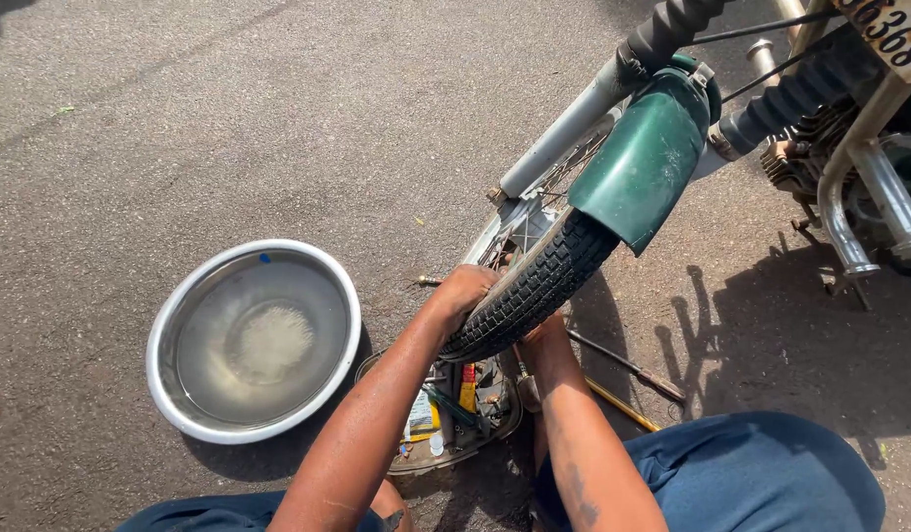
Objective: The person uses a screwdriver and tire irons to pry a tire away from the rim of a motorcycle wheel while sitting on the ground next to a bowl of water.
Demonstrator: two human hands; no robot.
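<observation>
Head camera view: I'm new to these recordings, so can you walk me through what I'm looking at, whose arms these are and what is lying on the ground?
There is one picture, taken from a camera worn on a person's head, looking down at their own two bare arms. No machine is involved.

In front of them is the front wheel of a motorcycle, with a black tyre under a green mudguard. The left hand grips the tyre on its left side. The right hand presses against the tyre's lower right side; its fingers are mostly hidden.

On the asphalt to the left sits a round metal basin holding water. Under the wheel is a shallow tray with small bottles and tools. Two long tools lie to the right of the wheel. The blue cloth at the bottom appears to be the person's trousers.
</observation>
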